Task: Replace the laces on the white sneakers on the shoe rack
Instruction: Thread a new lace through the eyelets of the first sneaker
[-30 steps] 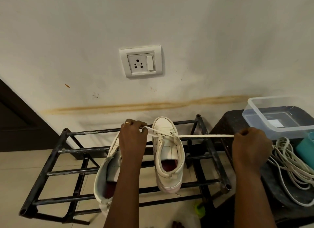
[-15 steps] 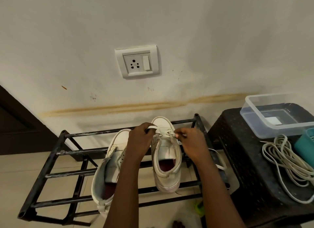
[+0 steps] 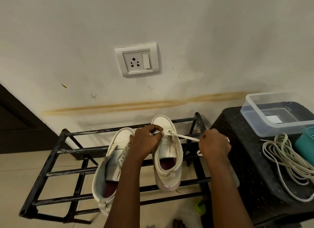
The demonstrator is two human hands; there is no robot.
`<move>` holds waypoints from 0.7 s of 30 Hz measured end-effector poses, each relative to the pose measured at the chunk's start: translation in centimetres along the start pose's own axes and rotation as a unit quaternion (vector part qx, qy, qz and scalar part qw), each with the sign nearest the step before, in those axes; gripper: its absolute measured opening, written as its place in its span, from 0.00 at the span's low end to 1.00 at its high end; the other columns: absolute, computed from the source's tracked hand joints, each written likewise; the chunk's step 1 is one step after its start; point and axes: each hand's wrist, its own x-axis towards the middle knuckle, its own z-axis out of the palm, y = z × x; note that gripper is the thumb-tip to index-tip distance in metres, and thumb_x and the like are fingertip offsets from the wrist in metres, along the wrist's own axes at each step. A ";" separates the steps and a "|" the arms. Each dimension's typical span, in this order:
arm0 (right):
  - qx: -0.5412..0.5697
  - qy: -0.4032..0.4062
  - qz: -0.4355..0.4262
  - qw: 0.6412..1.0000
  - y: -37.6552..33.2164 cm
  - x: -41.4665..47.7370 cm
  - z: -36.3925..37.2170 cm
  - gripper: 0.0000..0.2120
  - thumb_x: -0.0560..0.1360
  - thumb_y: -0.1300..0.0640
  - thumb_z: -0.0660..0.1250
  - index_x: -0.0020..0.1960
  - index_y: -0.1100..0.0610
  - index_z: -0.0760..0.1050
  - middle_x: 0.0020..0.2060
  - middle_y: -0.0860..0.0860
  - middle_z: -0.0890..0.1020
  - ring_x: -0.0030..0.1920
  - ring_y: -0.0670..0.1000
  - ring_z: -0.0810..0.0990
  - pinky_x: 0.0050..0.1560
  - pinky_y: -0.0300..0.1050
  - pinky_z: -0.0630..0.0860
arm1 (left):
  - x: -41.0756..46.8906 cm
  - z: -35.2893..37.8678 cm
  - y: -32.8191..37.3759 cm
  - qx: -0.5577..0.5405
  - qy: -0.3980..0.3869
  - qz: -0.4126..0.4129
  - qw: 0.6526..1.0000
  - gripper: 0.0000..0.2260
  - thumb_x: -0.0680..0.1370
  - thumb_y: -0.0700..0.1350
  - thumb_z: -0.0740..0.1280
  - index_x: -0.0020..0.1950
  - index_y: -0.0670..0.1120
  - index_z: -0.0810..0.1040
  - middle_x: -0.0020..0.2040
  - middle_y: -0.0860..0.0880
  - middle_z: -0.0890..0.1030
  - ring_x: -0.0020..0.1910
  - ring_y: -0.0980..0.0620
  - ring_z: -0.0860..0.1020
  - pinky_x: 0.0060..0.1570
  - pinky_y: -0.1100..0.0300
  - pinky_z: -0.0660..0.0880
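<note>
In the head view, the white sneaker [image 3: 169, 161] being laced is stood on the bars of the shoe rack [image 3: 81, 149] directly beneath the left hand [image 3: 146, 141], whose curled fingers are pinched on the lace [image 3: 185, 137] at the eyelets nearest the toe, apparently so that the shoe is steadied. The lace is stretched taut from those eyelets to the right hand [image 3: 214, 146], which is closed around it just off the shoe's outer edge, a pull judged to be for drawing slack through. The second sneaker [image 3: 119, 143] is left under the left forearm, and a coil of pale cord [image 3: 285, 158] is laid on the dark stool [image 3: 246, 151] beyond the right hand.
</note>
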 end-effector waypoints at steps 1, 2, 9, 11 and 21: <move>-0.003 0.014 0.015 1.000 0.2 -0.1 -0.1 0.07 0.77 0.58 0.63 0.52 0.60 0.77 0.48 0.57 0.80 0.55 0.58 0.74 0.54 0.52 0.72 | 0.1 0.1 0.0 0.004 -0.007 0.002 1.000 0.08 0.73 0.51 0.67 0.37 0.64 0.76 0.45 0.60 0.79 0.53 0.46 0.77 0.62 0.39 0.68; -0.006 0.022 0.026 0.999 0.3 -0.3 -0.1 0.07 0.77 0.58 0.63 0.52 0.60 0.77 0.48 0.57 0.80 0.55 0.58 0.74 0.54 0.52 0.72 | 0.2 0.2 -0.1 0.006 -0.011 0.005 1.000 0.08 0.75 0.48 0.67 0.40 0.62 0.77 0.50 0.56 0.79 0.54 0.46 0.76 0.63 0.44 0.69; -0.006 0.043 0.097 0.994 1.0 -0.6 0.3 0.07 0.76 0.58 0.65 0.52 0.60 0.75 0.51 0.59 0.79 0.58 0.61 0.73 0.54 0.53 0.70 | 0.5 0.1 -0.5 -0.047 -0.029 0.003 0.998 0.08 0.76 0.41 0.65 0.51 0.49 0.81 0.60 0.49 0.73 0.52 0.54 0.72 0.56 0.53 0.74; -0.008 0.044 0.100 0.994 1.2 -0.5 0.5 0.07 0.76 0.58 0.65 0.52 0.60 0.76 0.51 0.59 0.79 0.58 0.61 0.73 0.54 0.53 0.70 | 0.5 0.1 -0.4 -0.048 -0.033 0.000 0.998 0.08 0.76 0.40 0.65 0.51 0.48 0.82 0.60 0.49 0.73 0.50 0.55 0.71 0.54 0.55 0.74; 0.023 -0.104 -0.038 0.994 -0.4 0.3 2.1 0.11 0.78 0.60 0.62 0.57 0.58 0.78 0.54 0.57 0.78 0.54 0.56 0.76 0.57 0.50 0.75 | 0.7 0.5 -0.4 -0.024 -0.024 0.005 0.999 0.09 0.77 0.40 0.63 0.52 0.48 0.82 0.62 0.49 0.71 0.52 0.56 0.70 0.53 0.64 0.66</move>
